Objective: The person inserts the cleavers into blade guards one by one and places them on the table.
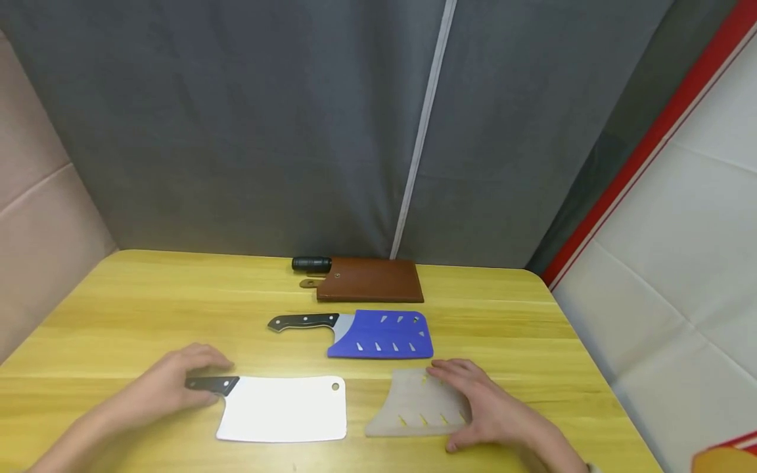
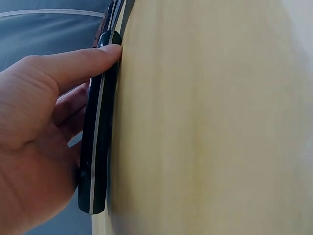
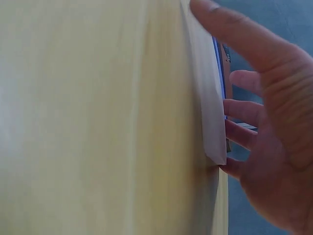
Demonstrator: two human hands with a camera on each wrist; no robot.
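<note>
Yellow table with 3 cleavers, 3 sheaths; left hand gripping bare cleaver, right hand flat on clear sheath.

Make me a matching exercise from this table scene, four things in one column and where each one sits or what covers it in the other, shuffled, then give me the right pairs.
Things:
1. bare cleaver
2. grey blade guard
3. blue-sheathed knife
4. brown leather sheath

Places or states:
A. farthest back, near the curtain, a black handle sticking out
B. nearest row, handle under the left hand
C. middle row, blade covered, black handle bare
D. nearest row, holding no knife, under the right hand

Pairs: 1-B, 2-D, 3-C, 4-A
</note>
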